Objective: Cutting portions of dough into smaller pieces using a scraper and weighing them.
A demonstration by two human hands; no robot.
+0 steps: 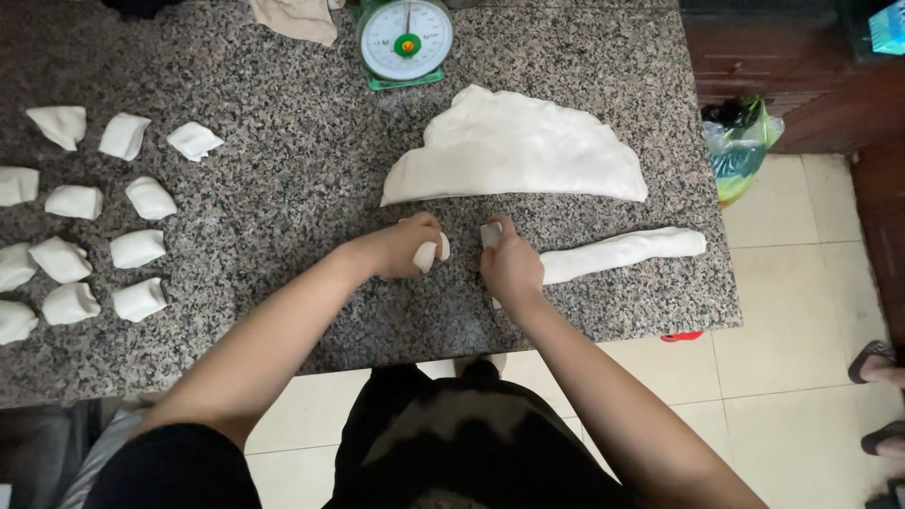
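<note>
Small white dough piece (431, 253) in fingers, beside long pale dough roll (622, 252) flat on granite

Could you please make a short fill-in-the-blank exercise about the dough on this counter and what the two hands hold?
1. The left hand holds a small torn-off dough piece, and the right hand grips the end of the long dough ______.
2. The kitchen scale at the far edge has a ______ body.
3. The big dough slab is shaped like a half ______.
4. The cut dough pieces lie on the granite counter to the person's ______.

Missing words: roll; green; circle; left
</note>
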